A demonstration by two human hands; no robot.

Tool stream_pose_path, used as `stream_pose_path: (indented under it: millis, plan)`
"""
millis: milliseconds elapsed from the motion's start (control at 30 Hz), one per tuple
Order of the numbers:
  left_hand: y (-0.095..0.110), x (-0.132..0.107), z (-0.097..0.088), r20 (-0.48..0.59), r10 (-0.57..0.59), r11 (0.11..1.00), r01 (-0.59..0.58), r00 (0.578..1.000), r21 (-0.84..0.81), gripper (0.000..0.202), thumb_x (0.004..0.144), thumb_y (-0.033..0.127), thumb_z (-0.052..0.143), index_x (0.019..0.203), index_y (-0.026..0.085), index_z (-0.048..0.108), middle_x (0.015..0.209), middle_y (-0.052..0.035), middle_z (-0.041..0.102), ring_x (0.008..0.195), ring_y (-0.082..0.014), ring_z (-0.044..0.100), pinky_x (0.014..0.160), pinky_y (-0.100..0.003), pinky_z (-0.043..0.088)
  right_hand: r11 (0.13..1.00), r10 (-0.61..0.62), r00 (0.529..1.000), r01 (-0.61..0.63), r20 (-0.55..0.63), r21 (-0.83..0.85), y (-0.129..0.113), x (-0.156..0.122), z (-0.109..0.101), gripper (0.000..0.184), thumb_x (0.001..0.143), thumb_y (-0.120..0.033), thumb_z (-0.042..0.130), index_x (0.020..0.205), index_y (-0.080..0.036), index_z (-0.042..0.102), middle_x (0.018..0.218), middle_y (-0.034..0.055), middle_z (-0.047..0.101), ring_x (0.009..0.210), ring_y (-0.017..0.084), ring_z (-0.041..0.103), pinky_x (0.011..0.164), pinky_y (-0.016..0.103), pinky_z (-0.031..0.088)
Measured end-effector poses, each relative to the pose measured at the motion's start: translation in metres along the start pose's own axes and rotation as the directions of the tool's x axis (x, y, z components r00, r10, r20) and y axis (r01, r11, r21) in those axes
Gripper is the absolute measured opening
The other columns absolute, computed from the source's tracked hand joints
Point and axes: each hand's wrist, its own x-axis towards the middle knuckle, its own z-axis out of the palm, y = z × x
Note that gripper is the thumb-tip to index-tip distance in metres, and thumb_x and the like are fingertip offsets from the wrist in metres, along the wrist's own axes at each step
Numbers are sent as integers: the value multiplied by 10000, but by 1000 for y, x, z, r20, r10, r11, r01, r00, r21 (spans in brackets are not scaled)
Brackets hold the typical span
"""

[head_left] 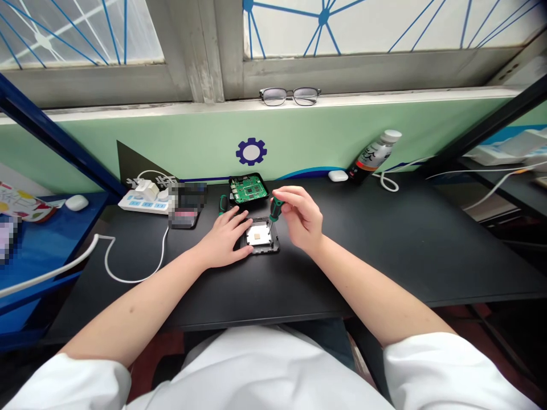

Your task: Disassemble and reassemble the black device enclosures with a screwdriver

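Observation:
My right hand (301,217) grips a green and black screwdriver (277,208), held nearly upright. Its thin shaft points down at the right side of a black plastic cover (276,245) lying on the table. A silvery-white metal plate (257,234) with a small tan square sits inside the cover. Spread fingers of my left hand (224,238) rest on the cover's left edge. Just behind, a green circuit board (249,189) lies in a black case (238,201). A second green and black screwdriver (223,204) lies beside that case, partly hidden by my left hand.
A white power strip (143,202) with plugs and a phone (187,208) lie at the left, near a white cable (111,267). A bottle (376,155) and a small white case (338,176) stand along the back panel. Glasses (290,97) rest on the sill.

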Motion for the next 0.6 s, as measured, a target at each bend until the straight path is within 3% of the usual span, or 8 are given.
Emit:
stream_pose_path:
  millis: [200, 400, 500, 600]
  plan:
    - [0, -1, 0, 70, 2, 999, 2, 998, -47, 639, 1024, 508, 623, 1567, 178, 554, 1713, -191, 426, 1591, -394, 403, 1292, -610, 359, 993, -81, 996, 79, -28, -88, 0, 3, 1, 343, 978, -268, 734, 1318, -319, 718, 1011, 37, 589, 852, 178, 618, 744, 371, 597]
    - [-1, 0, 0, 69, -1, 998, 6, 998, -64, 637, 1012, 498, 652, 1559, 184, 561, 1714, -193, 423, 1592, -406, 400, 1288, -622, 353, 995, 2, 1000, -3, -18, -103, -2, 3, -1, 300, 1091, -364, 526, 1292, -292, 736, 994, 58, 605, 832, 196, 635, 714, 397, 602]
    - [0, 0, -1, 69, 5, 998, 0, 998, -64, 622, 1014, 486, 653, 1555, 191, 564, 1712, -192, 427, 1592, -401, 401, 1291, -618, 347, 997, -6, 999, 3, -35, -71, 1, 2, 0, 220, 1050, -376, 622, 1231, -284, 709, 1079, 68, 618, 924, 205, 683, 766, 407, 631]
    - [1, 0, -2, 76, 7, 998, -3, 997, -55, 614, 1023, 474, 640, 1553, 172, 563, 1716, -208, 413, 1596, -402, 393, 1292, -623, 338, 995, 8, 999, -5, -32, 97, 3, 0, 4, 209, 1007, -293, 710, 1203, -306, 640, 1295, 73, 624, 980, 186, 750, 810, 393, 657]
